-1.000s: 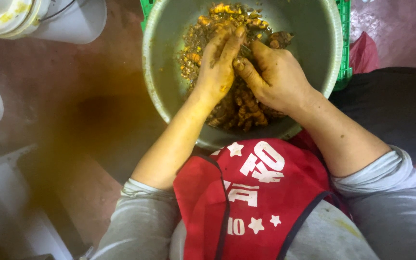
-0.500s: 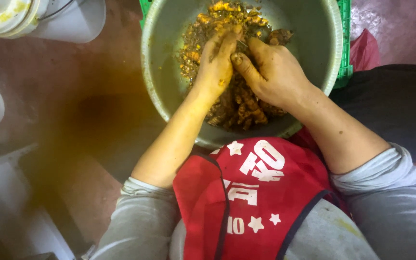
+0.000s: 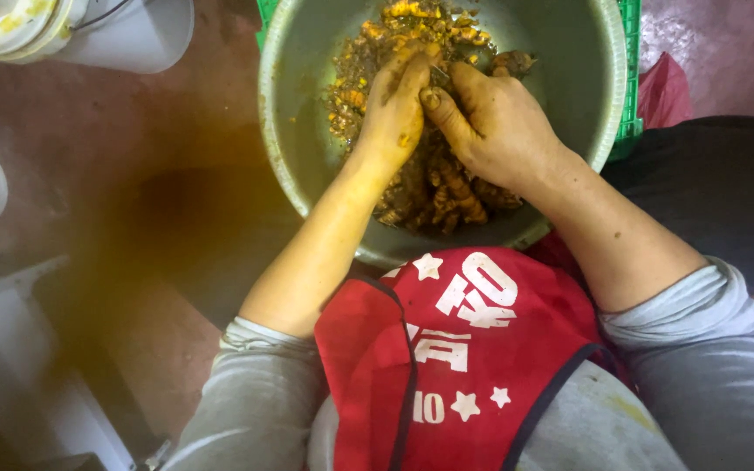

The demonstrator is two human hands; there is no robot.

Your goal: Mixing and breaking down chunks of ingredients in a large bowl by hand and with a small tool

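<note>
Head view: a metal bowl [image 3: 307, 131] at twelve o'clock is filled with orange-brown roots [image 3: 447, 187]. The left hand [image 3: 394, 109] and right hand [image 3: 495, 122] are pressed together, closed on a root piece [image 3: 436, 83].

Stained reddish floor [image 3: 133, 131] bears a white bucket [image 3: 124, 30].

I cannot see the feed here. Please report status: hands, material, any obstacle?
Left hand and right hand together in the metal bowl, gripping turmeric roots. Grip details hidden. Nothing blocking.
</note>
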